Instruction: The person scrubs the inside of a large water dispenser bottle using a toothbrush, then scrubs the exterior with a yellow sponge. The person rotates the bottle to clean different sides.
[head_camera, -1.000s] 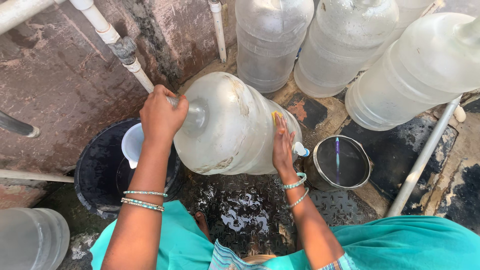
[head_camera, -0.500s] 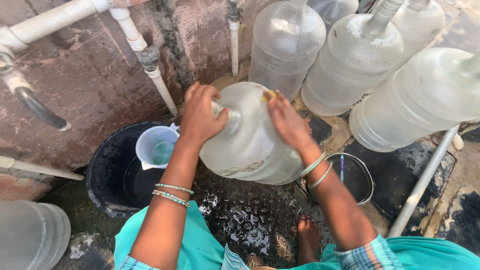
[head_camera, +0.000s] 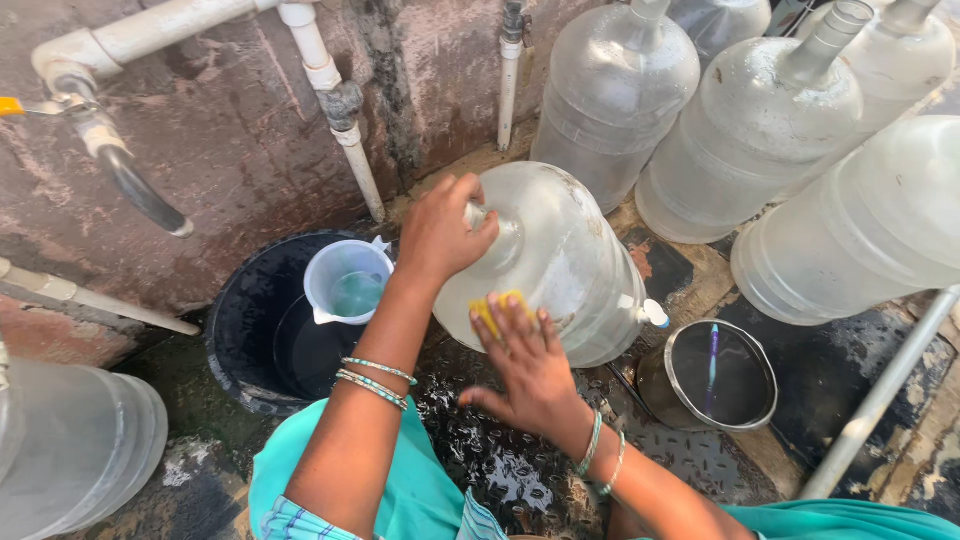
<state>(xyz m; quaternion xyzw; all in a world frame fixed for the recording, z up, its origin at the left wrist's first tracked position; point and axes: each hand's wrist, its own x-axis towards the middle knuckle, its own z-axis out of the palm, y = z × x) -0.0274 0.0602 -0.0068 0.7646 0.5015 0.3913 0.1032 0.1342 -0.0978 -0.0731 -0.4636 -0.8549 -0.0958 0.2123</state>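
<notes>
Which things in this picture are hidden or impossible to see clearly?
Head view:
- Jug neck and mouth: covered by the left hand gripping the tilted water jug.
- Yellow scrubber: mostly under the right hand.
- Black bucket: floor hidden by the plastic mug.

A yellow sponge (head_camera: 497, 312) is seen against the clear, whitish water jug (head_camera: 560, 265). The bucket (head_camera: 240, 330) is black, the small jug (head_camera: 345, 280) inside is translucent white, and the clothing (head_camera: 400, 500) is turquoise with striped edging.

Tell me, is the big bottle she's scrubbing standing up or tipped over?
Tipped over. The big bottle leans on its side, neck toward the left hand gripping it, while the right hand presses a yellow sponge against it.
</notes>
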